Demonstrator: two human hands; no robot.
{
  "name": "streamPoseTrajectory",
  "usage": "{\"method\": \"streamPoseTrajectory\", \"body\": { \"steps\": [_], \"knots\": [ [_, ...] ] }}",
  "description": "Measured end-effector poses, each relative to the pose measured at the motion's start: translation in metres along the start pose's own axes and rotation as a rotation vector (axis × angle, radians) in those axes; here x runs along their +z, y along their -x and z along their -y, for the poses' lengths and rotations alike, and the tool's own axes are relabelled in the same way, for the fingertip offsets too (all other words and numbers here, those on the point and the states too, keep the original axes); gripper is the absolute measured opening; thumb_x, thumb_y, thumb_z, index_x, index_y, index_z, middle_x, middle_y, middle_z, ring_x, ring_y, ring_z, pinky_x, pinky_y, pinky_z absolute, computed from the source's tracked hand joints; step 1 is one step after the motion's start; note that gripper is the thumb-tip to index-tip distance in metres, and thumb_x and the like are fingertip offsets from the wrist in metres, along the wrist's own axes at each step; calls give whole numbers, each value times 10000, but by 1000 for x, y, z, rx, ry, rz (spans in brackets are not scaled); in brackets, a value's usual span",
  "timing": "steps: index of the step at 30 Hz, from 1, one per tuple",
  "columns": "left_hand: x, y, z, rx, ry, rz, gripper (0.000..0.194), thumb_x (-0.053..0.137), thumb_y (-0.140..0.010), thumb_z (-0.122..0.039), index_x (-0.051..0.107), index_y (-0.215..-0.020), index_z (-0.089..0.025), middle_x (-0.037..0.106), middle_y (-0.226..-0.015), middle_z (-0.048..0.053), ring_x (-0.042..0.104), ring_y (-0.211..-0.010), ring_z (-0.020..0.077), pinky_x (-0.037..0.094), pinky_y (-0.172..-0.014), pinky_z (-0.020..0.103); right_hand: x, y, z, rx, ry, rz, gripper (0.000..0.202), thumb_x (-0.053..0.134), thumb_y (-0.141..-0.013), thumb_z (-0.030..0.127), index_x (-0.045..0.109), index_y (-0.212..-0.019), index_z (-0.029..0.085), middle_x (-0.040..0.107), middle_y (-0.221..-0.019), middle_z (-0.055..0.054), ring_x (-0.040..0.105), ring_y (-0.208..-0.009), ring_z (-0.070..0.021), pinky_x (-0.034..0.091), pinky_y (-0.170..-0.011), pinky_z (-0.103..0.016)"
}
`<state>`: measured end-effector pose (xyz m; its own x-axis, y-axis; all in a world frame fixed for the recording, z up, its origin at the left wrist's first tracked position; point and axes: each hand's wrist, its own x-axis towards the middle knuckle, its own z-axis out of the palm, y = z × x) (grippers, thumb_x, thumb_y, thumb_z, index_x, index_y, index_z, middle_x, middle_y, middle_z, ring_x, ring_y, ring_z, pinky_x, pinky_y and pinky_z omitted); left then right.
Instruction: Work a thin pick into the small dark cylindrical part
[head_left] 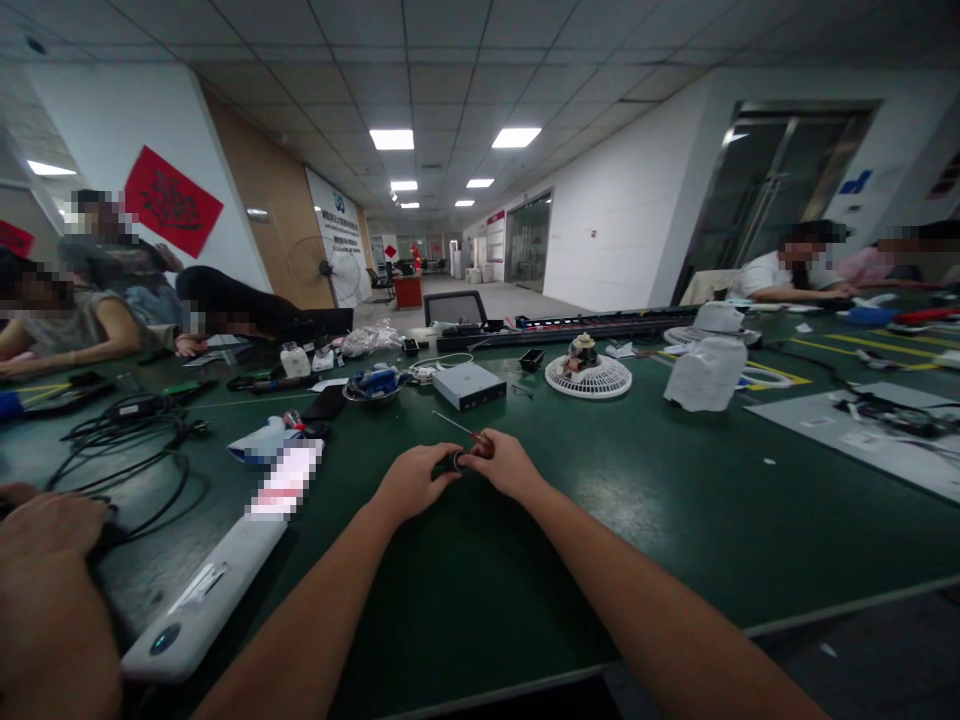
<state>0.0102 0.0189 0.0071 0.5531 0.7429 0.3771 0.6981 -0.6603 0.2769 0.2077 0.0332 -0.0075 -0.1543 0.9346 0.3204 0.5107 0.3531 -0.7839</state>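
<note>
My left hand (412,482) pinches a small dark round part (454,461) between thumb and fingers, just above the green table. In my right hand (506,464) is a screwdriver (451,422) with a reddish-brown handle. Its thin metal shaft points away and to the left, not at the part. The right thumb and fingertip come up against the part's right side; whether they also grip it I cannot tell. Beyond both hands lies a grey box-shaped drive (470,386). The part's details are too small to make out.
Farther back are a white fan grille (589,377) with a motor on it, a small black tray (532,359) and a bowl (373,388) of blue items. A white translucent container (705,375) stands right. Left lie a long white device (210,595), black cables (150,440) and another person's hand (52,525).
</note>
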Motion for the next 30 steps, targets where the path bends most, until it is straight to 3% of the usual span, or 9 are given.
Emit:
{"method": "streamPoseTrajectory", "body": {
  "steps": [6, 11, 13, 15, 18, 22, 25, 30],
  "knots": [
    [-2, 1, -2, 45, 18, 20, 350, 645, -850, -181, 616, -1191, -250, 683, -1195, 22, 621, -1095, 205, 451, -979, 327, 1, -1, -3, 55, 28, 48, 295, 756, -669, 353, 503, -665, 201, 579, -621, 53, 516, -561, -115, 353, -516, -233],
    [-4, 0, -7, 14, 10, 24, 334, 651, -847, -213, 625, -1179, -248, 688, -1183, 26, 627, -1076, 216, 461, -955, 339, -2, 2, 0, 69, 74, 16, 322, 782, -650, 379, 510, -659, 207, 601, -639, 29, 531, -578, -132, 340, -514, -242],
    [-3, -2, -6, -31, -5, 1, 335, 653, -844, -229, 628, -1178, -240, 688, -1177, 36, 629, -1062, 227, 466, -940, 346, -3, 2, 3, 52, 82, 18, 296, 724, -732, 427, 536, -679, 205, 617, -657, 14, 546, -598, -138, 355, -540, -248],
    [-2, -3, -2, -90, -21, -33, 326, 661, -830, -230, 639, -1156, -237, 693, -1151, 41, 634, -1041, 235, 465, -934, 351, -5, 2, 5, 35, 78, 19, 306, 546, -888, 454, 563, -717, 201, 640, -683, -2, 567, -618, -139, 379, -576, -252],
    [-1, -3, 9, -201, -39, -93, 319, 683, -793, -217, 655, -1111, -227, 704, -1106, 50, 643, -1015, 248, 471, -920, 355, -11, 0, 6, 25, 78, 17, 385, 339, -996, 372, 600, -780, 189, 670, -716, -23, 598, -644, -144, 415, -623, -263],
    [-2, 1, 26, -354, -31, -148, 299, 674, -792, -243, 662, -1090, -218, 714, -1077, 62, 663, -976, 247, 507, -830, 332, -20, -3, 0, 12, 87, 47, 175, 528, -918, 267, 671, -961, 175, 723, -848, -45, 660, -777, -169, 473, -710, -276],
    [-3, 2, 33, -427, -24, -159, 289, 679, -788, -268, 673, -1075, -235, 725, -1045, 59, 675, -944, 256, 516, -789, 341, -26, -4, -4, -13, 78, 75, 202, 572, -889, 223, 692, -1048, 193, 739, -989, -54, 679, -898, -178, 495, -800, -288],
    [-4, 1, 28, -409, 10, -133, 287, 682, -786, -266, 683, -1072, -241, 731, -1042, 41, 675, -967, 233, 516, -801, 307, -26, -4, -5, -53, 86, 112, 216, 591, -872, 226, 719, -1046, 217, 748, -977, -43, 680, -891, -195, 501, -822, -325]
  ]
}}
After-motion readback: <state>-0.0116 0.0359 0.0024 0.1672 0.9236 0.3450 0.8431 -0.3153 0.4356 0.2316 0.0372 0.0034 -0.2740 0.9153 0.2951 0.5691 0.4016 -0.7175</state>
